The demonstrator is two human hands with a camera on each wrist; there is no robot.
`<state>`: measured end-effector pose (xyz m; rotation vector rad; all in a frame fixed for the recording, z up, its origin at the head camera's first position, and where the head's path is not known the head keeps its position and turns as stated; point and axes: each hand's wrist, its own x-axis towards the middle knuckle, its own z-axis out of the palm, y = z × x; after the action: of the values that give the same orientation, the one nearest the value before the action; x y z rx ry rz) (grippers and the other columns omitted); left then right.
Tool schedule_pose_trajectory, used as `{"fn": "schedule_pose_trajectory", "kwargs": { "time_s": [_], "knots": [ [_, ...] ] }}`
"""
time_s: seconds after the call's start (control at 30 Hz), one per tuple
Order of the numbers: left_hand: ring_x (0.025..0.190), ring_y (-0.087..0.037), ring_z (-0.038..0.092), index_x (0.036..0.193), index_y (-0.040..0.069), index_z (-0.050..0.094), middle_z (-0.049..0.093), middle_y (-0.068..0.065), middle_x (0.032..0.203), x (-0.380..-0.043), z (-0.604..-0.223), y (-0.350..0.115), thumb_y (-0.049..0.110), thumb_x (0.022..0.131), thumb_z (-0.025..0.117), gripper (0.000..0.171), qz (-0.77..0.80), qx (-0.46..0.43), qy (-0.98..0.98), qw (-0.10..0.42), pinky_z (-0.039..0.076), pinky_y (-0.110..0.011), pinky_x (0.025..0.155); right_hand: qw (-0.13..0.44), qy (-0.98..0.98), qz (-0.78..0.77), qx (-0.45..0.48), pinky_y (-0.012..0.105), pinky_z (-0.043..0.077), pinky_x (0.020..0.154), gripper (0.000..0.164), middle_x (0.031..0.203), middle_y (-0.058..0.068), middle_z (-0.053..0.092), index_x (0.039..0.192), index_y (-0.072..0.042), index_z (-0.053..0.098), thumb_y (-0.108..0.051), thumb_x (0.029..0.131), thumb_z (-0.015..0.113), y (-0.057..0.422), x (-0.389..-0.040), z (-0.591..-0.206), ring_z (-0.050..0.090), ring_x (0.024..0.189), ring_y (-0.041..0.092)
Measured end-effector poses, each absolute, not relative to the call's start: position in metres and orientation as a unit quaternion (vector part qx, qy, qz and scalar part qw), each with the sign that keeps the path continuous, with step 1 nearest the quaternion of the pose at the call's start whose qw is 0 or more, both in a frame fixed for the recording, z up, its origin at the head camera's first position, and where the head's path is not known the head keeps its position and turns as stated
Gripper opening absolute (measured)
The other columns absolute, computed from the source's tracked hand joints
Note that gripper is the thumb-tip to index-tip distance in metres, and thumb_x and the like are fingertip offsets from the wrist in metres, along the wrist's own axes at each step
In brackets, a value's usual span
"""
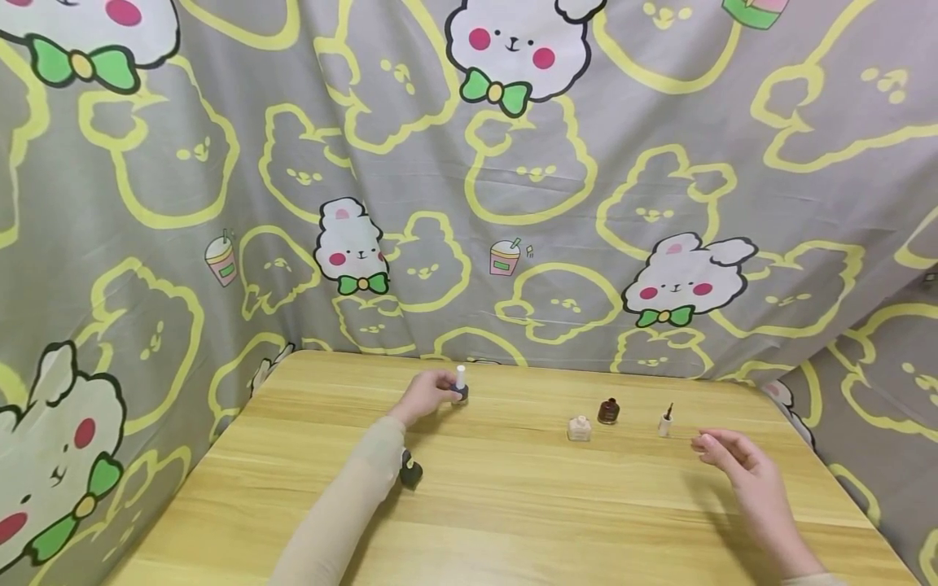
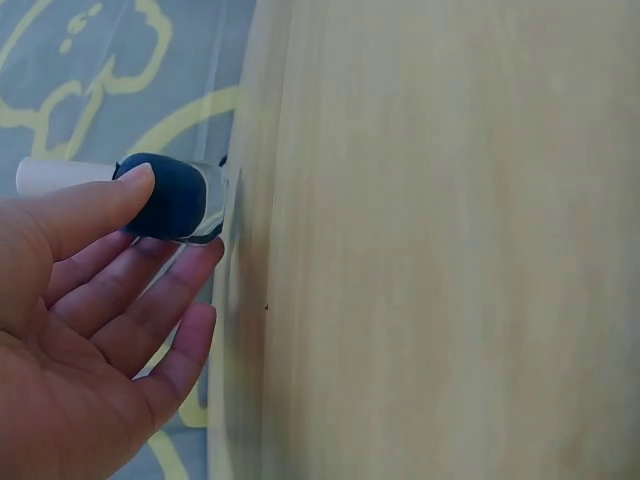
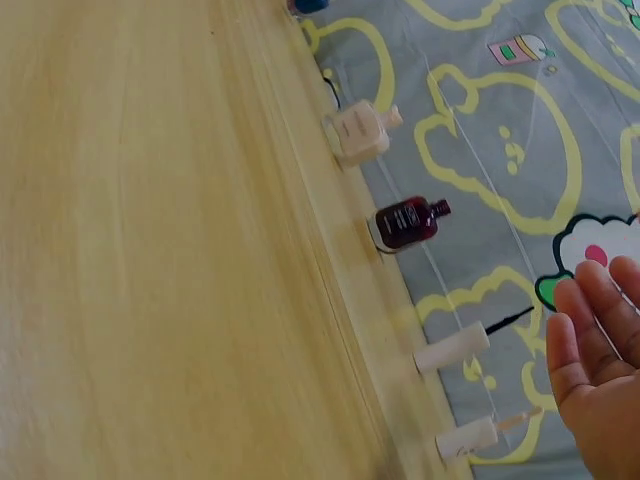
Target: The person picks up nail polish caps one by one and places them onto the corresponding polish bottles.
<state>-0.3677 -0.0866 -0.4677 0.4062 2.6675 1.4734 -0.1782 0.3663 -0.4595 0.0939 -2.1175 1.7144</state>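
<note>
In the head view my left hand point(image 1: 423, 395) pinches a dark blue nail polish bottle point(image 1: 459, 393) with a white cap, near the table's back edge. The left wrist view shows the thumb on the face of this bottle point(image 2: 170, 198) and fingers beneath it. My right hand point(image 1: 743, 468) holds nothing, its fingers loosely bent. It is nearest to two white caps, a dark brush cap point(image 3: 455, 347) and a pale brush cap point(image 3: 468, 438), both standing brush up. Beside them are an uncapped dark red polish bottle point(image 1: 608, 412) and an uncapped cream polish bottle point(image 1: 579, 429).
A small black object point(image 1: 412, 470) lies beside my left forearm, partly covered by it. The wooden table point(image 1: 513, 521) ends at the back against a patterned grey curtain point(image 1: 440, 187), which also hangs along both sides.
</note>
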Motion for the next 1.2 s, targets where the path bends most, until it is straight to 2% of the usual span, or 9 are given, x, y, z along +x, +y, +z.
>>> {"fn": "schedule_pose_trajectory", "kwargs": {
  "time_s": [0.1,0.27,0.47,0.63,0.93,1.07,1.2],
  "knots": [
    [0.094,-0.021,0.067,0.105,0.0,0.068,0.073,-0.012,0.099,-0.369,-0.468,-0.088,0.008,0.082,0.076,0.026,0.48,0.13,0.867,0.041,0.05,-0.042,0.093,0.214,-0.741,0.636,0.026,0.01,0.051,0.077,0.015,0.094,-0.016,0.074,0.11,-0.009,0.065,-0.01,0.099,0.054,0.37,-0.179,-0.462,0.068,0.081,-0.001],
    [0.095,-0.021,0.066,0.105,0.001,0.068,0.072,-0.011,0.1,-0.37,-0.468,-0.09,0.009,0.083,0.075,0.025,0.484,0.124,0.865,0.054,0.048,-0.041,0.093,0.229,-0.658,0.716,0.051,0.016,0.054,0.078,0.017,0.095,-0.006,0.075,0.108,-0.001,0.065,-0.005,0.1,0.05,0.376,-0.18,-0.464,0.07,0.085,0.005],
    [0.095,-0.021,0.066,0.104,0.0,0.068,0.072,-0.011,0.1,-0.371,-0.468,-0.09,0.009,0.082,0.075,0.024,0.479,0.132,0.866,0.056,0.049,-0.04,0.091,0.239,-0.549,0.795,0.096,0.02,0.056,0.076,0.022,0.098,0.001,0.074,0.105,-0.002,0.066,0.002,0.1,0.044,0.385,-0.181,-0.469,0.071,0.089,0.01],
    [0.096,-0.019,0.066,0.104,0.001,0.068,0.072,-0.01,0.1,-0.37,-0.466,-0.09,0.009,0.083,0.075,0.024,0.485,0.127,0.863,0.061,0.049,-0.041,0.093,0.239,-0.512,0.82,0.096,0.021,0.056,0.076,0.024,0.1,0.002,0.074,0.104,-0.001,0.066,0.003,0.1,0.043,0.392,-0.182,-0.473,0.071,0.089,0.012],
    [0.098,-0.02,0.065,0.107,0.001,0.068,0.072,-0.011,0.102,-0.371,-0.467,-0.091,0.009,0.083,0.075,0.026,0.494,0.132,0.856,0.079,0.047,-0.042,0.096,0.25,-0.501,0.828,0.036,0.021,0.056,0.071,0.02,0.09,0.003,0.076,0.098,-0.002,0.069,0.004,0.097,0.05,0.398,-0.19,-0.476,0.071,0.083,0.011],
    [0.098,-0.02,0.066,0.107,0.001,0.068,0.072,-0.011,0.102,-0.372,-0.469,-0.09,0.008,0.083,0.075,0.026,0.496,0.137,0.854,0.08,0.047,-0.043,0.097,0.253,-0.506,0.825,0.017,0.02,0.055,0.071,0.019,0.089,0.001,0.076,0.097,-0.004,0.069,0.005,0.096,0.053,0.401,-0.194,-0.478,0.07,0.082,0.009],
    [0.099,-0.021,0.066,0.108,0.001,0.067,0.072,-0.012,0.103,-0.372,-0.471,-0.09,0.007,0.082,0.075,0.028,0.503,0.139,0.849,0.081,0.046,-0.043,0.098,0.233,-0.525,0.818,0.0,0.017,0.054,0.074,0.021,0.093,-0.004,0.074,0.102,-0.008,0.069,0.005,0.095,0.054,0.404,-0.196,-0.481,0.069,0.087,0.005]
  ]
}}
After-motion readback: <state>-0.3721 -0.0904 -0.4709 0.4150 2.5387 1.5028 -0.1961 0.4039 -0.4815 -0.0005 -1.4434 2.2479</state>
